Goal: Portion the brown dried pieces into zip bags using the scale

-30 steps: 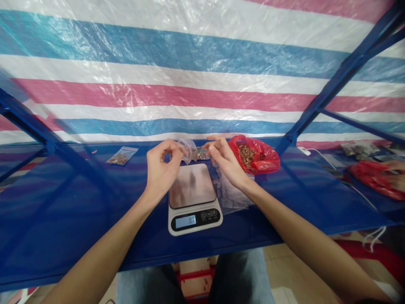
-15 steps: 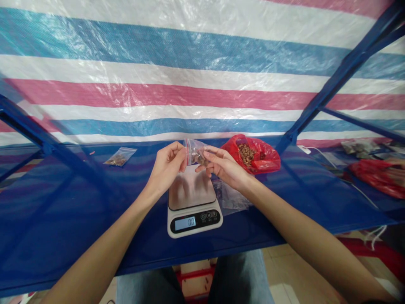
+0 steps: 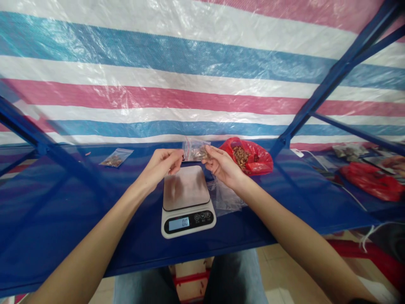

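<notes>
My right hand [image 3: 221, 164] pinches one end of a small clear zip-lock bag [image 3: 193, 150] with brown pieces in it, above the far edge of the kitchen scale [image 3: 186, 190]. The bag's red-striped zip end points left. My left hand [image 3: 165, 164] is closed just left of that end, with a small dark bit at its fingertips too small to name. Bare, the scale's metal plate lies below both hands, and its display reads 0.0. Behind my right hand sits an open red plastic bag [image 3: 261, 162] of brown dried pieces [image 3: 241, 157].
Another filled zip-lock bag [image 3: 117, 158] lies at the left on the blue shelf [image 3: 133, 236]. Flat clear bags [image 3: 227, 197] lie right of the scale. At far right are a second red bag [image 3: 370, 181] and part of another person's hand [image 3: 395, 162]. Blue metal posts [image 3: 316, 101] flank the striped sheet.
My left hand has come off the zip end of the bag and moved slightly left. The bag, still in my right hand, now lies more level. The view has shifted a little.
</notes>
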`<state>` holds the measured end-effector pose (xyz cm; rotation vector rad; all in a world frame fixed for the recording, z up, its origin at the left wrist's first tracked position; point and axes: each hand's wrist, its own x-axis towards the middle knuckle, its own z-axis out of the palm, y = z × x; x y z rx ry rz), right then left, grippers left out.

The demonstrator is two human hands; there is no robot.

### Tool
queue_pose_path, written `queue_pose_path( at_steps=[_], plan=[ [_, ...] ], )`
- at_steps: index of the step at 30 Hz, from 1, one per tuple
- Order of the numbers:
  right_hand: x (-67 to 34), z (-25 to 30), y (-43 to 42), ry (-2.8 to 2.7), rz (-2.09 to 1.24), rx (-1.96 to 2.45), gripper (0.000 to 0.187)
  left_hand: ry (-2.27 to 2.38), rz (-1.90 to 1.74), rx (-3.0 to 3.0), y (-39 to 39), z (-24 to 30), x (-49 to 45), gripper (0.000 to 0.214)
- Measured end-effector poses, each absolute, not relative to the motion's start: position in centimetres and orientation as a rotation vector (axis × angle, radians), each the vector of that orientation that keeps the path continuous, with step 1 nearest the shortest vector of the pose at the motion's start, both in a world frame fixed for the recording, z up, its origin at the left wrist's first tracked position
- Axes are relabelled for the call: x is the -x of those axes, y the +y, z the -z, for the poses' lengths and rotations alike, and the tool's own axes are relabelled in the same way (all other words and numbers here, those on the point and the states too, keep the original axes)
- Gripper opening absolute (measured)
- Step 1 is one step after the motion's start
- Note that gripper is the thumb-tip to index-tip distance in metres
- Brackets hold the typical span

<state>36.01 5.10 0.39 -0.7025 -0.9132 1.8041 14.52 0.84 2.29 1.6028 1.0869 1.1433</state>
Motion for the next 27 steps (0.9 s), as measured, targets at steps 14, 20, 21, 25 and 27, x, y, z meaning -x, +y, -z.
queue_pose_path(
  at_steps=[14, 20, 21, 25, 27],
  plan=[
    [-52.2, -2.8, 8.6, -1.062, -0.898, 1.028, 0.047, 1.142, -1.519, -1.339, 2.4, -1.4, -12.7, 0.042],
    [-53.3, -4.7, 9.6, -1.768, -0.411, 1.265, 0.052, 1.187, -1.517, -1.351, 2.5, -1.1, -12.4, 0.040],
    [-53.1, -5.1, 9.9, -1.862, -0.335, 1.286, 0.051, 1.194, -1.513, -1.352, 2.5, -1.1, -12.4, 0.040],
    [-52.4, -6.5, 10.7, -2.085, -0.169, 1.280, 0.048, 1.210, -1.502, -1.378, 2.6, -1.1, -12.1, 0.040],
    [-52.1, -6.9, 10.9, -2.118, -0.116, 1.271, 0.049, 1.214, -1.501, -1.380, 2.7, -1.0, -12.0, 0.040]
  ],
)
